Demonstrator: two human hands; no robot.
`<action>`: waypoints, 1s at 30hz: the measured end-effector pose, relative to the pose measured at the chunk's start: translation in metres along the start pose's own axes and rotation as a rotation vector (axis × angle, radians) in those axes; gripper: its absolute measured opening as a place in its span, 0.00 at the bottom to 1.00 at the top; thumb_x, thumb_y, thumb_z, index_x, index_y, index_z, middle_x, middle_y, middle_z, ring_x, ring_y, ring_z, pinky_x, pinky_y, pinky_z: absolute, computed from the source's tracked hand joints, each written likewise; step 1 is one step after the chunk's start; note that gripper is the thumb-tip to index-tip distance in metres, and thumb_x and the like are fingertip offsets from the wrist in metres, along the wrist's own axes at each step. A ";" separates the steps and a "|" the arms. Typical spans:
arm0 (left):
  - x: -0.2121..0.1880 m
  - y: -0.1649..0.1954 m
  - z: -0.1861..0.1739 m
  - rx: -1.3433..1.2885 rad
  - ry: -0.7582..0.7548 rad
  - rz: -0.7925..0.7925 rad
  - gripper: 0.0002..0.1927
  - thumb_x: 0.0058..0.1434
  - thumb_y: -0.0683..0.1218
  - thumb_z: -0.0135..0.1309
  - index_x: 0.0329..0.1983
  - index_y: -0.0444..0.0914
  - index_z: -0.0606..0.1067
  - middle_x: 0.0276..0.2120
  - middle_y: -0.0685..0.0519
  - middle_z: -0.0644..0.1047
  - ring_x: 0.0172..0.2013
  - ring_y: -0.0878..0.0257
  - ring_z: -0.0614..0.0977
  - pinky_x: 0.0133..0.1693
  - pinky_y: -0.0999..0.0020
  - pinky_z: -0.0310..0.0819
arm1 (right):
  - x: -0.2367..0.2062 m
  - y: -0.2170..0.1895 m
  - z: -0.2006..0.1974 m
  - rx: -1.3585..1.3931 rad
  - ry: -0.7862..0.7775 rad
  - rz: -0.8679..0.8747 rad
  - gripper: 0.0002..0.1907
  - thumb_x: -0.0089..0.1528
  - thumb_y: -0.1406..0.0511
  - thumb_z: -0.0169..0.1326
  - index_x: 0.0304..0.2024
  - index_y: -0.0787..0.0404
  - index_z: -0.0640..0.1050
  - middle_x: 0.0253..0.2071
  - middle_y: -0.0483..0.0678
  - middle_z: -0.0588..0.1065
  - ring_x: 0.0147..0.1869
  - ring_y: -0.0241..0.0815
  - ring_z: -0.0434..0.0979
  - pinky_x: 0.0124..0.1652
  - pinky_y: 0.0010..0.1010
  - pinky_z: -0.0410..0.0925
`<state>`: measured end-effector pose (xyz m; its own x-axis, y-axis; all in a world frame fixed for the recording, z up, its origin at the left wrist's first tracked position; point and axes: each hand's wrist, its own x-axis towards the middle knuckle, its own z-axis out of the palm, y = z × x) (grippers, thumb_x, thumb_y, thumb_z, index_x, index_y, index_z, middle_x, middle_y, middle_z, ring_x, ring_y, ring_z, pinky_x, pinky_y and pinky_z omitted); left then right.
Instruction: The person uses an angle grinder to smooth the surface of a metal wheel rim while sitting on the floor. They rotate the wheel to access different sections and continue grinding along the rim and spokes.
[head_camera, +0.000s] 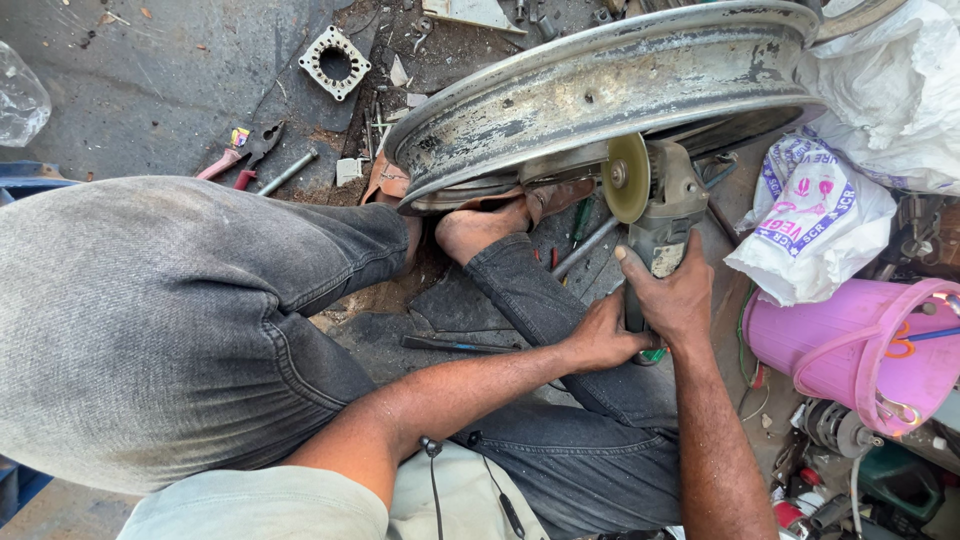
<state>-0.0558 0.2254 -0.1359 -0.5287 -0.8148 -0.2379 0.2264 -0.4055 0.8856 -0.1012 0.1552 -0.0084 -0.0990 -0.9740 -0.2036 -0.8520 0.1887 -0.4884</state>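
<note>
An angle grinder (662, 215) with a round yellowish disc (627, 178) is held against the lower edge of a worn grey metal wheel rim (610, 85). My right hand (672, 292) wraps the grinder's body from above. My left hand (603, 337) grips its rear handle just behind. The rim lies tilted across the top of the view, and a bare foot (480, 228) rests under its near edge. My legs in grey jeans fill the left and centre.
Pliers with red handles (243, 152), a steel rod (287, 172) and a square metal part (334, 62) lie on the dirty ground at upper left. A pink bucket (858, 340), white plastic bags (815, 215) and assorted clutter crowd the right side.
</note>
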 end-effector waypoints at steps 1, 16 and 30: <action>0.000 0.000 0.000 -0.002 0.009 0.007 0.48 0.49 0.56 0.69 0.66 0.29 0.60 0.55 0.34 0.75 0.58 0.43 0.78 0.61 0.50 0.71 | 0.000 0.000 0.000 0.002 -0.001 0.004 0.30 0.59 0.57 0.67 0.52 0.71 0.72 0.40 0.58 0.82 0.43 0.47 0.85 0.44 0.37 0.77; 0.001 -0.001 0.000 -0.004 0.030 0.034 0.48 0.49 0.56 0.69 0.67 0.29 0.61 0.56 0.35 0.75 0.59 0.44 0.78 0.61 0.51 0.70 | 0.000 -0.002 -0.001 0.013 0.007 -0.011 0.31 0.59 0.56 0.67 0.54 0.71 0.73 0.41 0.58 0.82 0.45 0.46 0.85 0.46 0.37 0.76; 0.001 -0.001 0.001 -0.016 0.045 0.057 0.47 0.50 0.55 0.69 0.67 0.30 0.61 0.56 0.35 0.76 0.59 0.43 0.79 0.61 0.51 0.71 | 0.001 -0.001 0.000 0.014 0.008 0.003 0.31 0.59 0.56 0.67 0.54 0.71 0.72 0.42 0.58 0.82 0.45 0.46 0.85 0.46 0.37 0.76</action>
<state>-0.0569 0.2253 -0.1363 -0.4769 -0.8547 -0.2052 0.2687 -0.3641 0.8917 -0.1008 0.1544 -0.0083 -0.1059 -0.9745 -0.1981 -0.8446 0.1933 -0.4993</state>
